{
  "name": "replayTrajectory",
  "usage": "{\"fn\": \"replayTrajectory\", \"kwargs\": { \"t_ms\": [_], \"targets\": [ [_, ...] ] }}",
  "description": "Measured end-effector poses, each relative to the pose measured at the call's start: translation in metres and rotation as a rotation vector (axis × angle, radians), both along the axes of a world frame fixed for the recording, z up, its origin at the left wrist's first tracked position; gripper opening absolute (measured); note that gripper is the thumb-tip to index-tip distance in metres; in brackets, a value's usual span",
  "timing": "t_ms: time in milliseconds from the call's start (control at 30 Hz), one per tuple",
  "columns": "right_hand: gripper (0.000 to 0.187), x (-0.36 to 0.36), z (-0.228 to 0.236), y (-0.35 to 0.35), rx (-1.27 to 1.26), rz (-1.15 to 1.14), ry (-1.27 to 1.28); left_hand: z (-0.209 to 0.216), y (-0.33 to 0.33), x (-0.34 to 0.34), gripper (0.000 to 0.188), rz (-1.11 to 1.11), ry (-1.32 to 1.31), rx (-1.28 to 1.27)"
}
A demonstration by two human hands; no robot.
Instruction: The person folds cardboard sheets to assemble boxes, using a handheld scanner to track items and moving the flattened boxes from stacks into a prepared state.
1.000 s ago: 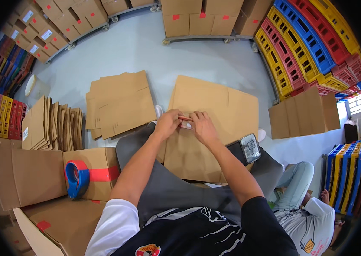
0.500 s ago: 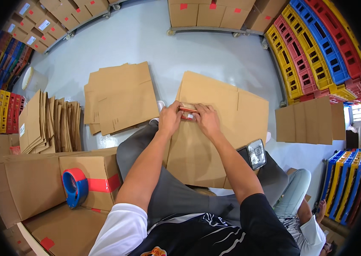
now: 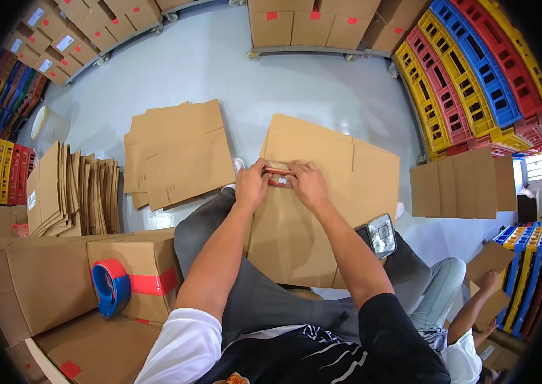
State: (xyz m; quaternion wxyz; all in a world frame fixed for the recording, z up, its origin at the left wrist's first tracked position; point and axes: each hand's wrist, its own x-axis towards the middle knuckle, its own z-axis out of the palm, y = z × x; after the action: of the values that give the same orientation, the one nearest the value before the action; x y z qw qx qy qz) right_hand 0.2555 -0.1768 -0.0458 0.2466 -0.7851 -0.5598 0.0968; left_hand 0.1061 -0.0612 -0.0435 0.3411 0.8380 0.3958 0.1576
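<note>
A flattened brown cardboard box (image 3: 341, 166) lies across my lap, reaching out over the grey floor. Both hands meet at its upper middle. My left hand (image 3: 252, 187) and my right hand (image 3: 307, 185) pinch a small red-and-white label strip (image 3: 278, 176) between their fingertips, right on the cardboard's surface. The fingers hide most of the strip. My forearms come up from the lower edge over my dark trousers.
A pile of flat cartons (image 3: 178, 153) lies on the floor to the left, with upright folded cartons (image 3: 72, 189) beside it. A blue tape dispenser (image 3: 110, 287) hangs on a red-taped box (image 3: 149, 265). Coloured crates (image 3: 469, 77) stand right. Another person (image 3: 469, 313) crouches lower right. A phone-like device (image 3: 383, 235) rests on my thigh.
My hands have stayed together on the strip, shifting only slightly on the cardboard. The head view has moved a little.
</note>
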Motion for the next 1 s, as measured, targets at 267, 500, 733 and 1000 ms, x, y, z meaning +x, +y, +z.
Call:
{"fn": "replayTrajectory", "kwargs": {
  "t_ms": [267, 500, 733, 1000],
  "targets": [
    [0.033, 0.004, 0.002, -0.004, -0.043, -0.029, -0.013, -0.001, -0.003, 0.007, 0.017, -0.040, 0.045, 0.084],
    [0.018, 0.009, -0.033, 0.018, -0.151, -0.082, -0.422, -0.001, 0.000, 0.012, 0.023, -0.065, 0.164, -0.037],
    [0.037, 0.003, 0.026, 0.027, -0.483, 0.026, -0.055, 0.020, 0.008, 0.042, 0.020, -0.235, 0.581, 0.413],
    [0.034, -0.001, 0.012, 0.035, -0.425, 0.078, 0.062, 0.011, 0.029, 0.053, 0.016, -0.467, 0.596, 0.381]
  ]
}}
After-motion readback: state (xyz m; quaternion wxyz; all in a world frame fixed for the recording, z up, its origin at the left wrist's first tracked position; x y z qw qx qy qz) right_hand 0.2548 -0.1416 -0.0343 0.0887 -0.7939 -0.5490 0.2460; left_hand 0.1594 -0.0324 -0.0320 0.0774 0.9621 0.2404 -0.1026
